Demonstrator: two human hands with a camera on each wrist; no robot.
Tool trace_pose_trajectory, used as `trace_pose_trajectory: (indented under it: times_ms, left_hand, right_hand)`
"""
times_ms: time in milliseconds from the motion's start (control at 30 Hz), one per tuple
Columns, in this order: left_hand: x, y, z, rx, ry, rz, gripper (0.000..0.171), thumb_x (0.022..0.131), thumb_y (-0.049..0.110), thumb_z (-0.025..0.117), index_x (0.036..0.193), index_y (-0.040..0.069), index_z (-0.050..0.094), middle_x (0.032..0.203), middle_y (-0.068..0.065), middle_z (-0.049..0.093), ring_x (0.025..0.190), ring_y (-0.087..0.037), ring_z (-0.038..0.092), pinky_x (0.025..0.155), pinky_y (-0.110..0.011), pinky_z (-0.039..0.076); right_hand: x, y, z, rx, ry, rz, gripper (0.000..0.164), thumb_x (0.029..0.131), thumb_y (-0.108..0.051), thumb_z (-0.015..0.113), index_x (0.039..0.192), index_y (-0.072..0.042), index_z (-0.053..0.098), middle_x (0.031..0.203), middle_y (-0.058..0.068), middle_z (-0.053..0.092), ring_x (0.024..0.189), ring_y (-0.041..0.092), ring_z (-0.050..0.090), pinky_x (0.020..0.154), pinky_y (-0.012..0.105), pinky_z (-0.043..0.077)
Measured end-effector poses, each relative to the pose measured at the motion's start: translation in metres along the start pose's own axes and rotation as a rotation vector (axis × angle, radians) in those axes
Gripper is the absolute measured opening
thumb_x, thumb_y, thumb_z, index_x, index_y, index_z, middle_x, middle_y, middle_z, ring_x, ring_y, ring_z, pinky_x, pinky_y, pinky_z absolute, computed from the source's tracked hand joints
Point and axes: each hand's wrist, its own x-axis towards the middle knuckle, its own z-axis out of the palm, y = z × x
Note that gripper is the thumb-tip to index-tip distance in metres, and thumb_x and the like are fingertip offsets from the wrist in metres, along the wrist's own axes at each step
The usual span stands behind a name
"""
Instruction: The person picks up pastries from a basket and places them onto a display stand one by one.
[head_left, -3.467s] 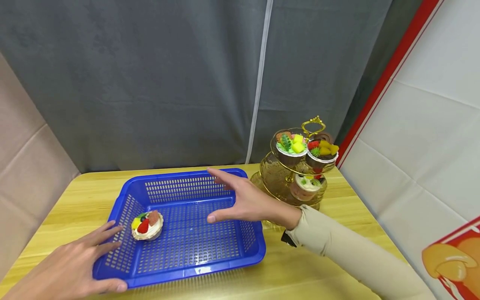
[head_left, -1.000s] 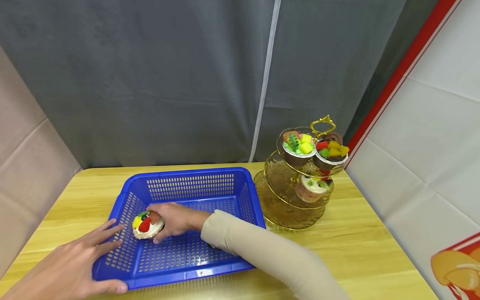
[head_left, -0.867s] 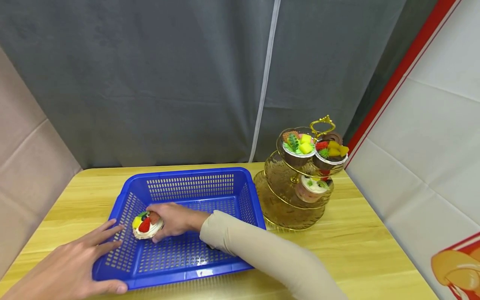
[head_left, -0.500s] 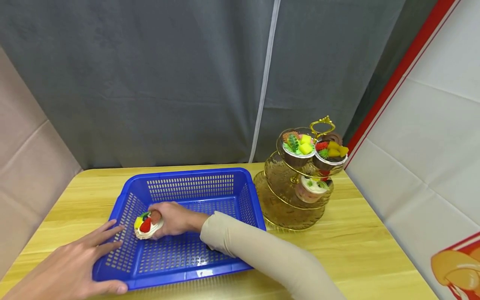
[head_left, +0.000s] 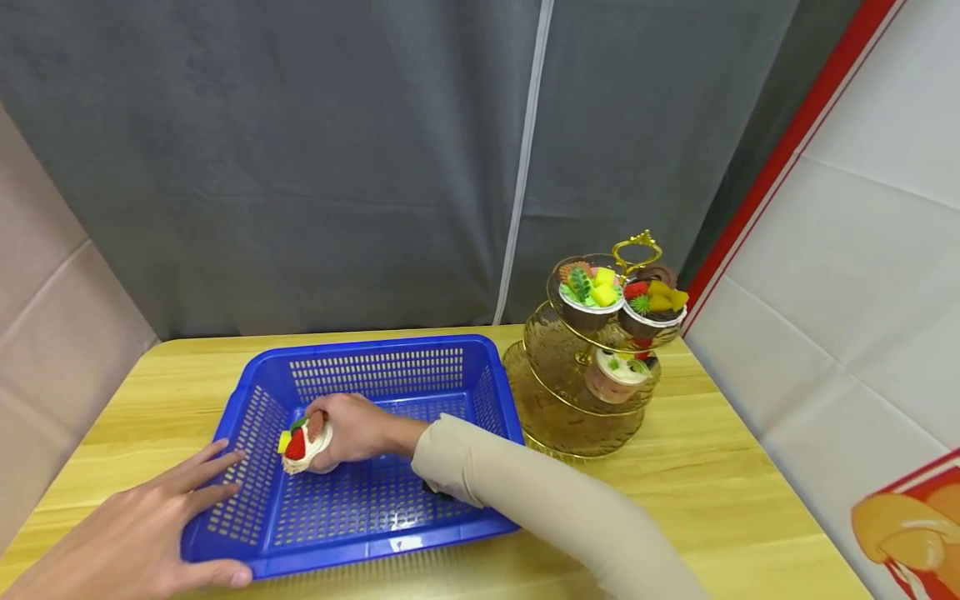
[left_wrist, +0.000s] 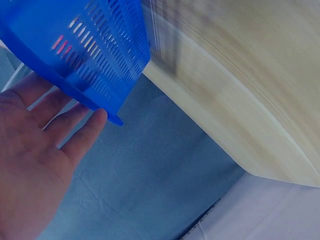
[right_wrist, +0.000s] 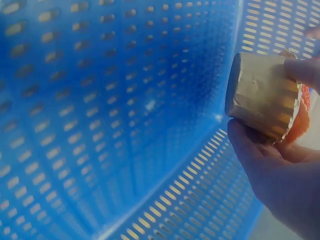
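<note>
My right hand [head_left: 356,429] grips a cupcake [head_left: 297,445] with white cream, a strawberry and yellow fruit on top, inside the left part of the blue basket [head_left: 390,544]. In the right wrist view the cupcake's pale cup [right_wrist: 260,90] is tipped on its side, thumb and fingers pinching it, its base off the mesh floor. My left hand [head_left: 153,521] lies at the basket's front left corner, fingers straight on the left rim and thumb by the front edge. Seen from the left wrist, those fingertips touch the rim from outside.
A gold-rimmed tiered stand [head_left: 555,417] is right of the basket. Its top tier bears a green-creamed cupcake [head_left: 588,317] and a chocolate one [head_left: 654,319]; a pink-cupped one [head_left: 615,383] sits on the tier below. A grey curtain [head_left: 337,167] hangs behind the wooden table [head_left: 675,467].
My right hand has come down from above the basket and taken hold of the cupcake. The cupcake has since tilted and shifted slightly to the right. The left hand has stayed put.
</note>
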Motion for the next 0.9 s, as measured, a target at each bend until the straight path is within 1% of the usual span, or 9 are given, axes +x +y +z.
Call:
trace_pose_trajectory:
  times_ms: [133, 200, 300, 400, 433, 533, 700, 800, 900]
  left_hand:
    - [0.0, 0.0, 0.001, -0.003, -0.017, -0.008, 0.086, 0.061, 0.076, 0.075, 0.111, 0.005, 0.075, 0.141, -0.015, 0.053, 0.123, -0.046, 0.053, 0.08, -0.063, 0.052]
    - [-0.001, -0.002, 0.002, -0.001, 0.008, 0.006, 0.086, 0.06, 0.076, 0.076, 0.11, 0.005, 0.075, 0.141, -0.015, 0.054, 0.125, -0.043, 0.052, 0.079, -0.062, 0.052]
    - [-0.003, -0.004, 0.004, 0.004, 0.054, 0.031, 0.087, 0.059, 0.076, 0.077, 0.109, 0.006, 0.075, 0.14, -0.013, 0.054, 0.15, -0.028, 0.023, 0.079, -0.062, 0.052]
    - [-0.003, -0.005, 0.004, 0.004, 0.06, 0.034, 0.086, 0.058, 0.075, 0.077, 0.109, 0.005, 0.075, 0.14, -0.013, 0.054, 0.151, -0.024, 0.019, 0.078, -0.062, 0.052]
    - [-0.002, -0.004, 0.004, 0.003, 0.041, 0.025, 0.086, 0.059, 0.075, 0.077, 0.11, 0.005, 0.075, 0.141, -0.013, 0.053, 0.15, -0.028, 0.021, 0.079, -0.062, 0.052]
    - [-0.002, -0.003, 0.002, -0.001, -0.016, -0.006, 0.085, 0.061, 0.075, 0.076, 0.111, 0.005, 0.075, 0.141, -0.015, 0.053, 0.127, -0.043, 0.05, 0.08, -0.063, 0.052]
    - [-0.001, -0.001, 0.001, -0.005, -0.066, -0.042, 0.084, 0.064, 0.074, 0.075, 0.113, 0.006, 0.074, 0.142, -0.017, 0.052, 0.124, -0.046, 0.051, 0.081, -0.064, 0.051]
    - [0.0, 0.0, 0.0, -0.003, -0.105, -0.069, 0.083, 0.067, 0.073, 0.074, 0.114, 0.005, 0.073, 0.143, -0.019, 0.051, 0.123, -0.049, 0.052, 0.082, -0.065, 0.05]
    - [-0.001, -0.001, -0.001, -0.008, -0.056, -0.046, 0.084, 0.063, 0.074, 0.076, 0.113, 0.006, 0.074, 0.142, -0.017, 0.052, 0.122, -0.047, 0.052, 0.081, -0.064, 0.051]
  right_hand:
    - [-0.006, -0.003, -0.011, 0.001, 0.016, -0.014, 0.031, 0.073, -0.024, 0.086, 0.094, -0.015, 0.064, 0.118, -0.005, 0.067, 0.094, -0.002, 0.056, 0.076, 0.004, 0.039]
    - [-0.009, -0.005, -0.016, -0.02, 0.02, -0.029, 0.031, 0.073, -0.024, 0.085, 0.094, -0.015, 0.065, 0.119, -0.005, 0.067, 0.096, -0.002, 0.057, 0.077, 0.004, 0.038]
    - [-0.015, -0.009, -0.024, -0.063, 0.015, -0.051, 0.034, 0.072, -0.025, 0.085, 0.098, -0.016, 0.065, 0.119, -0.006, 0.067, 0.097, -0.003, 0.056, 0.078, 0.004, 0.037]
    - [-0.023, -0.015, -0.033, -0.065, 0.009, -0.069, 0.034, 0.072, -0.024, 0.085, 0.097, -0.016, 0.065, 0.118, -0.006, 0.067, 0.096, -0.003, 0.055, 0.077, 0.004, 0.038]
    - [-0.026, -0.016, -0.037, -0.059, 0.011, -0.077, 0.033, 0.072, -0.023, 0.084, 0.098, -0.016, 0.064, 0.116, -0.007, 0.066, 0.094, -0.003, 0.054, 0.075, 0.004, 0.039]
    - [-0.035, -0.018, -0.048, -0.004, 0.023, -0.096, 0.036, 0.072, -0.018, 0.084, 0.102, -0.013, 0.065, 0.112, -0.007, 0.065, 0.092, -0.002, 0.053, 0.073, 0.004, 0.042]
    - [-0.054, -0.017, -0.065, 0.028, 0.054, -0.092, 0.057, 0.075, -0.018, 0.082, 0.127, -0.008, 0.061, 0.114, -0.005, 0.064, 0.096, 0.0, 0.053, 0.08, 0.006, 0.043]
    - [-0.068, -0.016, -0.074, 0.018, 0.087, -0.087, 0.061, 0.076, -0.02, 0.082, 0.131, -0.008, 0.059, 0.115, -0.005, 0.063, 0.099, 0.002, 0.053, 0.084, 0.008, 0.042]
    - [-0.084, -0.015, -0.083, 0.029, 0.124, -0.084, 0.063, 0.076, -0.021, 0.082, 0.132, -0.008, 0.058, 0.117, -0.004, 0.063, 0.101, 0.004, 0.054, 0.085, 0.011, 0.044]
